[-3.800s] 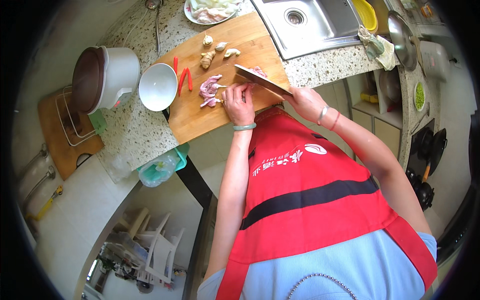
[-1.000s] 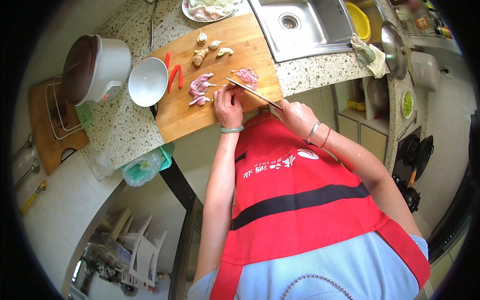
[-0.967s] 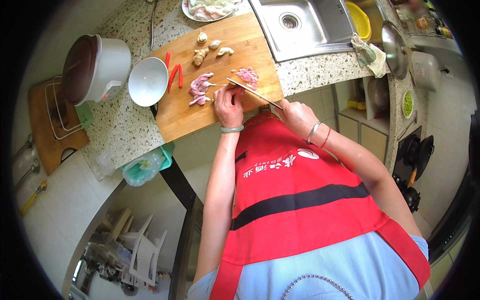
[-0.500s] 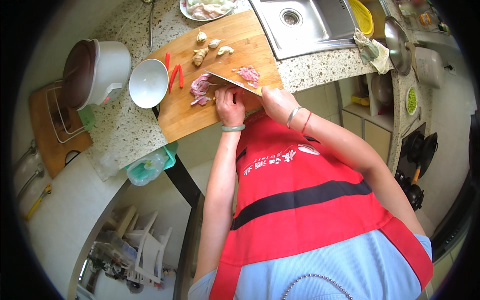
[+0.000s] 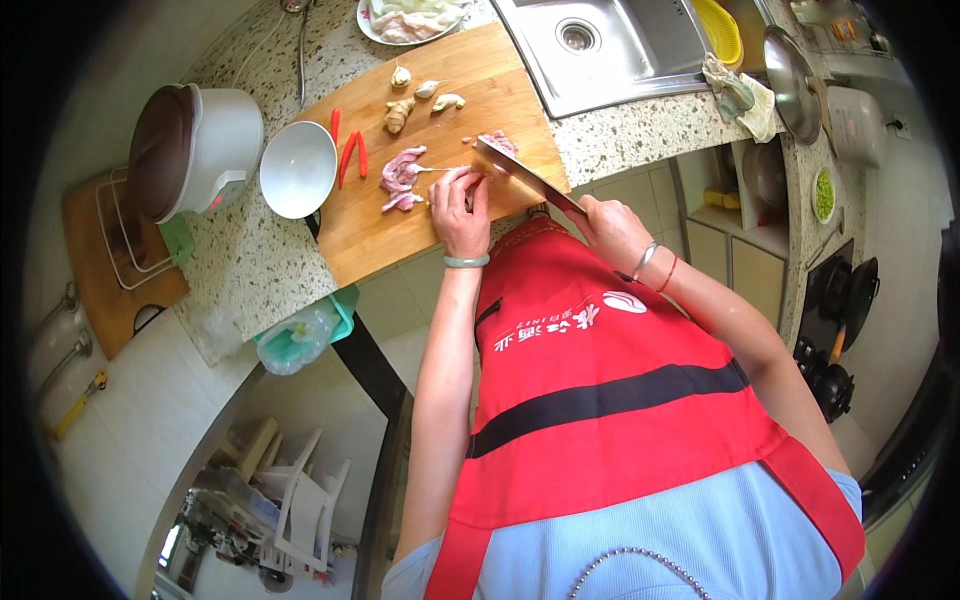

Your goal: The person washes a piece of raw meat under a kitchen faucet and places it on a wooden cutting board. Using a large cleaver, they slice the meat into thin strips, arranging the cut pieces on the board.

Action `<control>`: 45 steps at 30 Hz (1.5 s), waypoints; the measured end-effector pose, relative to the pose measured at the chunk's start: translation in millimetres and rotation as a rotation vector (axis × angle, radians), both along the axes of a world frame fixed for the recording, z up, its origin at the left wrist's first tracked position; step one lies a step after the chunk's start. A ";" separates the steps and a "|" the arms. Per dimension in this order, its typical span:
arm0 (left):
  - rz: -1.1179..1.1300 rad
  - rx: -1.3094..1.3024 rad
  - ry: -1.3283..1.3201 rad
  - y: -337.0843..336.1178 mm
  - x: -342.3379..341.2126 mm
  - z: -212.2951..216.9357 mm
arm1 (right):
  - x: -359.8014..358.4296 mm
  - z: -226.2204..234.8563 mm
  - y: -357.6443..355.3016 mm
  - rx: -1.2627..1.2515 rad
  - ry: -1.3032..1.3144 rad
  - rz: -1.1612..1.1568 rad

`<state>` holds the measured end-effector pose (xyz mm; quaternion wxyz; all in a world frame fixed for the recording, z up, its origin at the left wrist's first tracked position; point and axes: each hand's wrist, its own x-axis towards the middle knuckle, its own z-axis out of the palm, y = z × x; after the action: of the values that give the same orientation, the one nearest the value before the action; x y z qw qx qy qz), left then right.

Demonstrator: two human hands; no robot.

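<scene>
My right hand (image 5: 612,235) grips the handle of a kitchen knife (image 5: 528,174). Its blade slants up and left over the cutting board (image 5: 370,225), its tip at a small heap of chopped pink meat (image 5: 497,142). Just left of the blade, my left hand (image 5: 461,212) rests on the board with curled fingers; whatever lies beneath them is mostly hidden. A thin pale strand stretches from these fingers to larger pink meat strips (image 5: 403,172) on the left. Farther back lie ginger (image 5: 398,115), garlic (image 5: 428,88) and red chilies (image 5: 348,157).
A white bowl (image 5: 298,170) sits at the board's left edge, beside a rice cooker (image 5: 225,145). Behind the board is a plate of pale food (image 5: 412,22). A steel sink (image 5: 635,85) lies at the back right, with cloths (image 5: 740,100) on its near corner.
My right hand has drawn the knife to the right, away from the left hand, and its blade now reaches over the chopped meat. The left hand stays nearly in place.
</scene>
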<state>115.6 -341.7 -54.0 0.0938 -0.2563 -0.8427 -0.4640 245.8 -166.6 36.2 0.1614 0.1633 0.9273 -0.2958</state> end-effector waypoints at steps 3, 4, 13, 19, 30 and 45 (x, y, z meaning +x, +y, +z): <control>0.035 0.018 -0.020 -0.3 0.7 -4.9 | -5.5 4.9 -5.3 0.008 -0.006 0.032; 0.027 0.012 -0.011 -0.9 0.9 -6.6 | -4.8 2.2 -7.4 0.012 -0.006 0.049; 0.017 -0.007 -0.018 -1.3 -0.3 -9.0 | -15.0 -2.7 -14.6 0.001 -0.049 0.054; 0.006 0.003 -0.047 0.2 -1.6 -6.7 | -52.4 -15.3 -28.0 -0.040 -0.035 0.030; 0.010 -0.030 0.020 -0.7 -3.3 -12.2 | 0.7 -2.9 4.8 -0.021 -0.128 0.025; 0.005 -0.189 -0.079 -15.4 0.9 -1.7 | -4.7 -3.4 -8.6 0.000 0.064 0.055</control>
<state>116.4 -357.1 -55.6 0.0370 -0.2435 -0.8864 -0.3920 241.1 -175.2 32.8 0.1397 0.1280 0.9361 -0.2963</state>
